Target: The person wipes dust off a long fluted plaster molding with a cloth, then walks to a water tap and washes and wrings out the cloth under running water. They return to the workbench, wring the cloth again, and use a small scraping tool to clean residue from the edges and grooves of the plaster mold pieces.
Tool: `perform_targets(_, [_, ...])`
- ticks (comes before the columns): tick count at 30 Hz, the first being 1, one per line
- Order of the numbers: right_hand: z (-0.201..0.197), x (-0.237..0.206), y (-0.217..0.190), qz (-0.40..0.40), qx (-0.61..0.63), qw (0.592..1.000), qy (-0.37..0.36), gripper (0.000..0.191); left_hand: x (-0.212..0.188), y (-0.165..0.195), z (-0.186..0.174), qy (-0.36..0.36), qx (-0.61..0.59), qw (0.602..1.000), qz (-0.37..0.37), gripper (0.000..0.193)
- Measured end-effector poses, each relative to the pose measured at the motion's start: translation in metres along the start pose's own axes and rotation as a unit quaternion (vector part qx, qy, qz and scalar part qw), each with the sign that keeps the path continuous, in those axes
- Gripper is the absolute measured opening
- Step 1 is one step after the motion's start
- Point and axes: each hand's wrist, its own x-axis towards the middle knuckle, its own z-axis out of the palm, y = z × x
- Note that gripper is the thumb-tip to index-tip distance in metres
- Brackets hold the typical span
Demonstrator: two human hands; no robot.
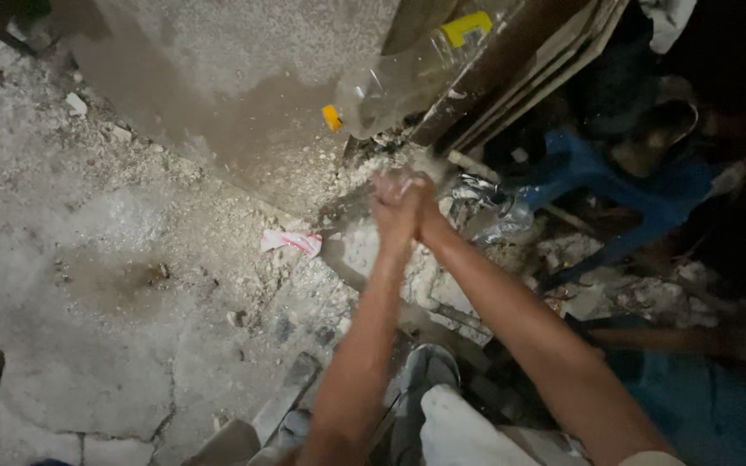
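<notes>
Two hands, my left hand [393, 210] and right hand [425, 205], grip each other closed below one tilted plastic bottle [399, 82] over the rubble floor [131, 259]

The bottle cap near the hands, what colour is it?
The bottle cap is orange-yellow, seen in the head view.

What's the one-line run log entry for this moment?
left hand | pressed against right hand | above rubble | clear plastic bottle ahead

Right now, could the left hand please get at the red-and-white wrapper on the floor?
Probably yes. The left hand is pressed against the right hand and holds nothing visible, and only bare rubble-strewn floor lies between it and the wrapper.
</notes>
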Motion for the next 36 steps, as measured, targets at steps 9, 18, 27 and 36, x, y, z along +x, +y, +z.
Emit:
perform_targets(9, [-0.016, -0.013, -0.023, -0.028, -0.167, 0.985, -0.044, 0.045, 0.019, 0.031, -0.018, -0.050, 0.178, 0.982, 0.038, 0.045])
perform_targets(18, [-0.006, -0.040, -0.039, 0.046, -0.105, 0.993, -0.024, 0.057, 0.043, 0.013, -0.035, -0.044, 0.206, 0.975, -0.068, 0.050])
perform_targets(27, [-0.013, -0.052, -0.019, 0.010, -0.118, 0.990, -0.071, 0.040, -0.004, -0.003, 0.001, -0.030, 0.512, 0.777, 0.365, 0.055])
perform_targets(36, [-0.028, -0.043, -0.019, -0.042, -0.016, 0.996, -0.076, 0.036, 0.074, -0.014, -0.114, -0.184, 0.656, 0.723, 0.118, 0.022])
